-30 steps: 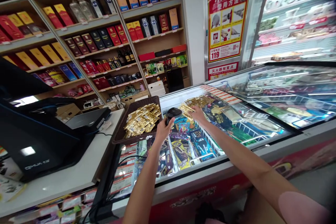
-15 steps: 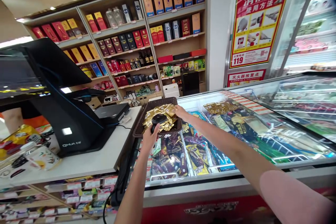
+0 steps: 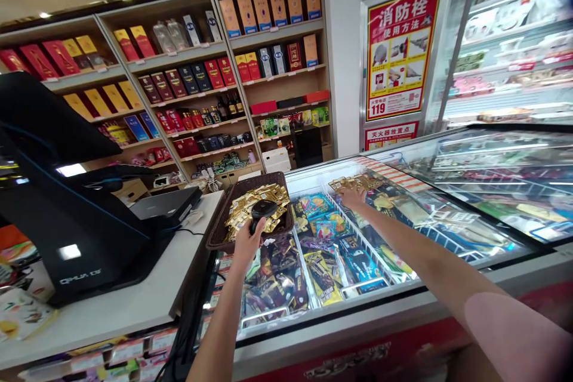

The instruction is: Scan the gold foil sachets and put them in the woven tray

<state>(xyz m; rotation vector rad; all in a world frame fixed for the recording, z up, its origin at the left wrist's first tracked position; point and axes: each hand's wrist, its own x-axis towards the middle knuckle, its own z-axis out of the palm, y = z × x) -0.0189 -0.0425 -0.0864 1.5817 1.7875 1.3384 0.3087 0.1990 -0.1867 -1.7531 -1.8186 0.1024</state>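
My left hand (image 3: 248,240) is wrapped round the handle of a black handheld scanner (image 3: 264,208), its head over a brown woven basket (image 3: 218,233). Shiny gold packets (image 3: 242,209) are heaped in the basket, which rests partly on the freezer's glass top. Out to the right, my right hand (image 3: 353,197) reaches down to a second, flatter group of gold packets (image 3: 371,181) lying on the glass. Its fingertips touch or hover just over these packets; their grip is too small and blurred to make out.
The chest freezer (image 3: 322,322) spans the front, with wrapped ices in wire baskets beneath the glass. On the left, a black till (image 3: 80,191) stands on a white counter (image 3: 147,292). Shelves of boxed bottles (image 3: 192,80) line the back, beside a red fire-hydrant sign (image 3: 403,54).
My right hand has moved from the basket's right edge across to the gold packets on the glass. The left hand keeps the scanner over the basket. The view has shifted right.
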